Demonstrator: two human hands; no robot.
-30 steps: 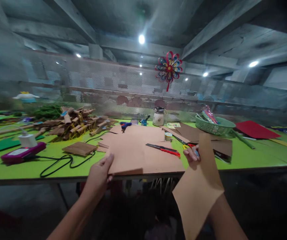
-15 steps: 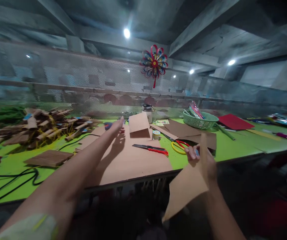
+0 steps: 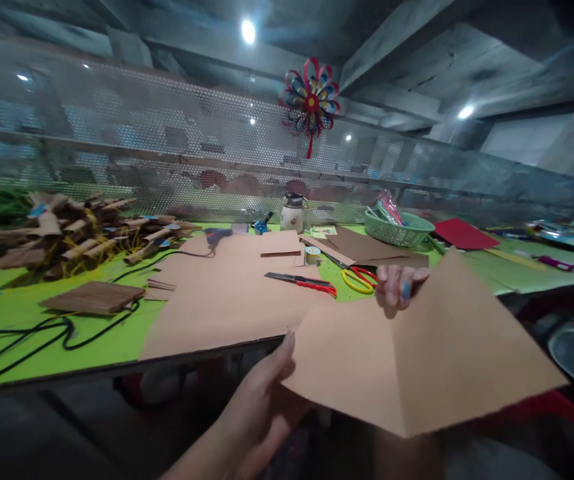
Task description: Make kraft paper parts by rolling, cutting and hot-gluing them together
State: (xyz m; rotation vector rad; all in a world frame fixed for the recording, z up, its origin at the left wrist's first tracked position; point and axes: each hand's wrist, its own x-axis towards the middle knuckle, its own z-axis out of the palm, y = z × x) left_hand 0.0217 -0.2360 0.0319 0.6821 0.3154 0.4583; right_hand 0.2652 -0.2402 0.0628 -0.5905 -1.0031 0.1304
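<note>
Gripping a creased kraft paper sheet (image 3: 344, 357) with both hands, out in front of the near edge of the green tabletop (image 3: 91, 340). It's in the air, opened into two panels with the crease running down between them.

Handling, my read: keep the left pinch light and flat — squeezing hard would likely dent the corner. Even tension on both sides should keep the panels from buckling. The crease should act as the natural hinge, so I'd steer from it rather than bend across the panels. The right panel sticks out unsupported and could flop; moving slowly helps. Also keep the lower edge off the table lip, or it may snag or kink.

Pose: left hand (image 3: 261, 397) comes up from below, palm turned inward, thumb up on the sheet's left edge, the other fingers lower and partly behind it. Right hand (image 3: 397, 287) is at the upper edge by the crease, fingers curled over towards the camera; thumb and palm are hidden, so can't tell how firm that hold is. Right forearm is mostly behind the paper.

Nearby: yellow-handled scissors (image 3: 357, 291) just beside the right fingers, red-handled cutting tool (image 3: 317, 287) on the larger kraft sheet (image 3: 207, 307).
</note>
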